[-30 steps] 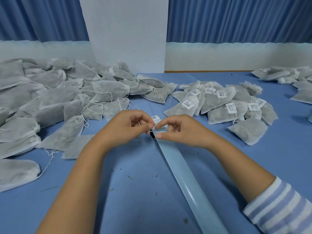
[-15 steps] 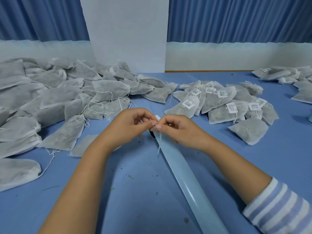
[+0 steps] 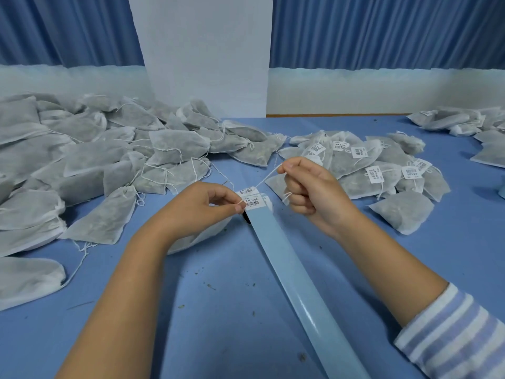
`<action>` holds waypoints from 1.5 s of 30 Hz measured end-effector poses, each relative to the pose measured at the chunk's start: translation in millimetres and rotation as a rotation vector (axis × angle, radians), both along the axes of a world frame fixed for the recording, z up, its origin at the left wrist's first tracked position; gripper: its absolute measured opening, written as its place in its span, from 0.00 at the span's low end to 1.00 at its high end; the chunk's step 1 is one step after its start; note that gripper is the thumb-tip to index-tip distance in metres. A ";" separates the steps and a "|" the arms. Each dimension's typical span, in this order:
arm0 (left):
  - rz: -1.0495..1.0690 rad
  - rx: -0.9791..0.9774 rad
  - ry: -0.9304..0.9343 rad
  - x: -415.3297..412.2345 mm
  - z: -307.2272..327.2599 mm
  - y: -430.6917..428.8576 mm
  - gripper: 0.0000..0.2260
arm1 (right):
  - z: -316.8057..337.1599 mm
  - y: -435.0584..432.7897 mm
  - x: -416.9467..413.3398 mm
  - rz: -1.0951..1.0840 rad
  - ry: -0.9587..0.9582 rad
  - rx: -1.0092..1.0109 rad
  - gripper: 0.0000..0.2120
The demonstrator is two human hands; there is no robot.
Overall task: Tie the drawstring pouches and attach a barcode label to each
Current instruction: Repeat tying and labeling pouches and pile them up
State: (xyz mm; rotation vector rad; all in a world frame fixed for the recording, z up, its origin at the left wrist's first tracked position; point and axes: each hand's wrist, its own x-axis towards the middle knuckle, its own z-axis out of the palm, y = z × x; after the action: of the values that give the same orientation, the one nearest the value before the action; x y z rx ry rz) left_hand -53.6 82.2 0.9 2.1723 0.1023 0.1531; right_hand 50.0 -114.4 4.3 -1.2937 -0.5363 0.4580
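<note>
Item: one drawstring pouch (image 3: 196,240). It lay on the blue surface (image 3: 218,310) under my left wrist, mostly hidden; I could not tell whether its mouth was fully cinched.

Cord: the drawstring (image 3: 266,178), thin and white, was drawn taut between my hands. My left hand (image 3: 202,206) pinched it between thumb and forefinger close to the pouch. My right hand (image 3: 314,192) was curled round the free end, raised toward the far side.

Handling, as I judged it: the pouch was light, soft and shapeless, with loose filling. The cord was fine and probably slippery, best taken close to the knot, not by the cloth.

Also present: barcode labels (image 3: 252,201) at the top end of a glossy backing strip (image 3: 300,285), just beside my left fingertips. They looked thin and apt to curl, best lifted by one corner.

Adjacent stock: unlabelled pouches (image 3: 109,160) were heaped on the left, and labelled pouches (image 3: 369,165) lay behind my right hand.
</note>
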 end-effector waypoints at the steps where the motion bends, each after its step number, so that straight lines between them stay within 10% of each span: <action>1: 0.001 0.009 -0.008 -0.7 1.2 0.2 0.03 | 0.5 -0.2 0.1 -0.030 -0.007 0.019 0.10; 7: -0.206 -0.337 -0.097 -7.9 8.3 -6.3 0.04 | -4.7 3.6 4.1 -0.268 -0.144 -0.033 0.11; 14: -0.174 -0.635 -0.334 -2.1 12.0 -15.6 0.11 | -26.6 3.3 -10.8 -0.326 -1.152 -0.489 0.07; 18: -0.059 -0.460 -0.331 -3.5 10.5 -7.1 0.11 | -24.0 2.6 -21.0 -0.234 -1.364 -0.360 0.10; 25: -0.113 -0.171 -0.084 -5.2 9.5 -13.7 0.08 | -23.6 2.2 -11.8 -0.422 -1.320 -0.175 0.05; 37: -0.208 -0.324 -0.016 -5.5 9.9 -19.3 0.10 | -20.1 10.5 -10.2 -0.164 -0.592 -0.293 0.13; 45: -0.181 -0.335 -0.077 -2.8 8.9 -14.5 0.10 | -12.1 7.9 -15.8 0.032 -0.449 -0.296 0.05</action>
State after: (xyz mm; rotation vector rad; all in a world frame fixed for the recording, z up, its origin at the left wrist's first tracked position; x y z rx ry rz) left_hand -56.3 67.7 9.8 1.8288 -0.1059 0.1078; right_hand 34.2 -106.5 -7.8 -1.6884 -0.8889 0.2768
